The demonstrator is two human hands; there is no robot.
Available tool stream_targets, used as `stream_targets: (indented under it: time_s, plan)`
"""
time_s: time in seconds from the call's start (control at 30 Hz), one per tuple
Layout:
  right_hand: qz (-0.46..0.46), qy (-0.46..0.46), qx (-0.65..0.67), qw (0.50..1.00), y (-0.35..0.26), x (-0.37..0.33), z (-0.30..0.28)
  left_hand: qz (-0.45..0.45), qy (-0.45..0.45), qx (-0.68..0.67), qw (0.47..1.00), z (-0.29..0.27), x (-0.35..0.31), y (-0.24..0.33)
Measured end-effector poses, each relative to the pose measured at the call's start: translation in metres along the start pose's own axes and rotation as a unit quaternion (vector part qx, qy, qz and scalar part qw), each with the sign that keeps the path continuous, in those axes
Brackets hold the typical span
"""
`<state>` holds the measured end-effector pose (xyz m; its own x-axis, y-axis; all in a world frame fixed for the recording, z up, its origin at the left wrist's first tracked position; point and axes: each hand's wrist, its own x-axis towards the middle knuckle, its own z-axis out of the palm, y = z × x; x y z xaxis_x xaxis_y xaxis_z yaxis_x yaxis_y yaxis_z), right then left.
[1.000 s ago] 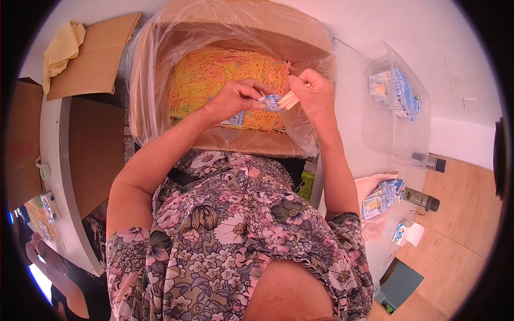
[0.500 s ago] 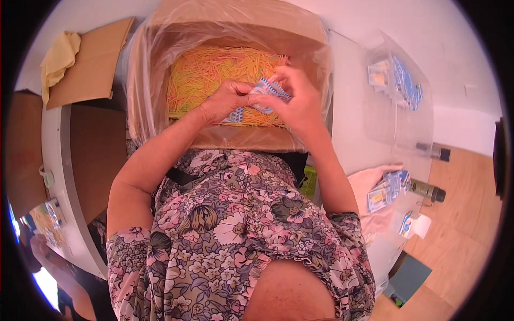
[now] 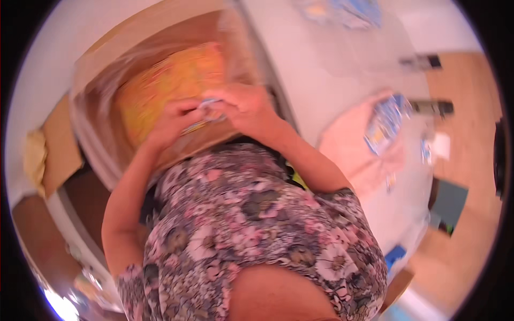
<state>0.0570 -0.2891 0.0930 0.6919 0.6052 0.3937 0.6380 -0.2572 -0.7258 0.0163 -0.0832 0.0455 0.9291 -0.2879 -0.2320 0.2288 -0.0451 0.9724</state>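
Observation:
Over the front of a large carton, my left hand [image 3: 172, 123] and my right hand [image 3: 247, 109] come together with fingers closed on a small blue-and-white packet [image 3: 213, 111]. The picture is smeared, so the exact finger grip is hard to see. A strip of what looks like another packet [image 3: 194, 127] shows just below, beside my left fingers. Behind the hands, the carton holds a heap of thin yellow and orange sticks [image 3: 160, 80].
Clear plastic lines the cardboard carton [image 3: 96, 96]. On the white table to the right, a pile of blue packets [image 3: 385, 123] lies on a pink cloth [image 3: 342, 139]. Farther back is a clear bin [image 3: 369, 48] with more packets. A cardboard flap [image 3: 61, 147] with a yellow cloth [image 3: 35, 160] is at left.
The view has swung to the right, so the carton and hands appear farther left and tilted. Both hands stay on the packet, and my right fingers have come down closer to the left ones.

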Motion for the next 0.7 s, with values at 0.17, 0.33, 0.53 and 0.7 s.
stream_targets:
  time_s: [0.17,0.33,0.53,0.7]
  plan:
    - [0.132,0.132,0.059,0.981,-0.016,-0.050,-0.141,-0.021,0.023,0.202,0.979,-0.048,-0.006,-0.033]
    - [0.362,0.097,-0.341,0.862,0.041,-0.173,-0.272,0.065,0.050,0.549,0.831,-0.069,0.004,-0.095]
    - [0.164,0.079,-0.615,0.767,0.045,-0.192,-0.276,0.027,0.112,0.493,0.862,-0.050,0.027,-0.106]
    - [0.066,0.165,-0.547,0.818,0.015,-0.115,-0.213,-0.087,0.129,0.492,0.857,-0.045,0.017,-0.079]
